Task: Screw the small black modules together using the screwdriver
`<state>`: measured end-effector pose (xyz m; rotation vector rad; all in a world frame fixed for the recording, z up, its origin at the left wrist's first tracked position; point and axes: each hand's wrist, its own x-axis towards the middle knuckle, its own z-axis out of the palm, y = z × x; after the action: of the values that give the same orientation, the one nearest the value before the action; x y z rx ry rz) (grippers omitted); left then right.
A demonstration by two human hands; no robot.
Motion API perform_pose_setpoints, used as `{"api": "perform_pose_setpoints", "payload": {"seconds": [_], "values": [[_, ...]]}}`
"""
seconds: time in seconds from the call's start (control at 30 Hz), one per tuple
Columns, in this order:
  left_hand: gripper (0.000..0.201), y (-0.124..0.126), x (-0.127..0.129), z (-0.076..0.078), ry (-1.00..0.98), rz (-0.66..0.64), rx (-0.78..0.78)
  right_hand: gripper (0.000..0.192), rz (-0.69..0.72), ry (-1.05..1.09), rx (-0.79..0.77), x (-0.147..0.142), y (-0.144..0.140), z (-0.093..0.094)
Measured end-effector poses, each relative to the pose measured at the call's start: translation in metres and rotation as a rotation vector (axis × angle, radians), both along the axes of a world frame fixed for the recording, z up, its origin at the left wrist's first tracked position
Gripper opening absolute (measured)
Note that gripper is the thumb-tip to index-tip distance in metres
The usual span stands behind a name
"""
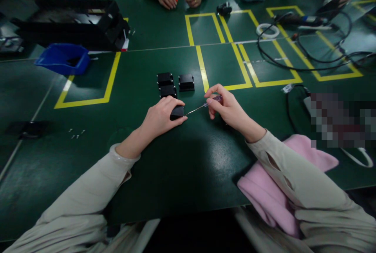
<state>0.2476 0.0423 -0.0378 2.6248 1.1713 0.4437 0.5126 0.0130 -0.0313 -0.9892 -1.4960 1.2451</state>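
Both hands were apart from each other yet busy on one piece: the left hand [160, 112] was clamped around a small, black, rectangular block with a hard, smooth shell [177, 112], and the right hand [227, 107] pinched a slim screwdriver with a translucent purple handle and bare metal shank [205, 105]. From my remote seat I took the left grip for a brace, thumb along the near edge and fingers over the far side, so the block would not twist under the tool. The shank slanted down to the block's right end; whether it sat in a screw I couldn't tell (my feed was too coarse for that). Just beyond the block stood two similar black blocks [165, 79] in a column and a third black block [187, 82] to their right, grouped, I supposed, for easy reach. Well to its left lay small, pale, loose screws [78, 136], perhaps spread for picking singly. Nearer me and to its right, a soft pink cloth [258, 190] lay under the sleeve, maybe as padding.
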Motion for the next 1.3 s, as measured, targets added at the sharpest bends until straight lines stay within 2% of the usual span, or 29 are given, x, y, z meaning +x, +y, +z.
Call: {"api": "perform_pose_setpoints", "payload": {"seconds": [0.17,0.33,0.57,0.77,0.93,1.13,1.3], "values": [[0.037,-0.0005,-0.0005,0.0007,0.002,-0.004,-0.001,0.026,0.017,-0.047,-0.013,0.0005,0.0,0.0016],[0.038,0.0002,-0.0009,-0.0004,0.005,-0.009,0.011,0.016,0.0,0.003,0.0,0.0,0.0,0.0001],[0.038,-0.0001,-0.0003,0.0003,0.009,-0.002,-0.005,0.025,0.009,-0.039,-0.003,0.0004,0.0005,0.0011],[0.038,0.0002,-0.0006,-0.0004,0.005,-0.007,0.007,0.017,0.003,-0.006,-0.004,0.0005,-0.0003,0.0002],[0.037,-0.0002,-0.0003,-0.0001,-0.009,0.0,-0.007,0.03,0.023,-0.046,-0.005,0.0006,-0.0003,0.0009],[0.036,0.0,-0.0006,-0.0008,-0.009,-0.006,0.009,0.02,0.009,-0.028,-0.003,0.001,-0.0002,0.002],[0.037,0.0002,-0.0011,-0.0007,-0.002,-0.01,0.007,0.032,0.007,-0.07,-0.017,0.0005,-0.0003,0.0019]]}}
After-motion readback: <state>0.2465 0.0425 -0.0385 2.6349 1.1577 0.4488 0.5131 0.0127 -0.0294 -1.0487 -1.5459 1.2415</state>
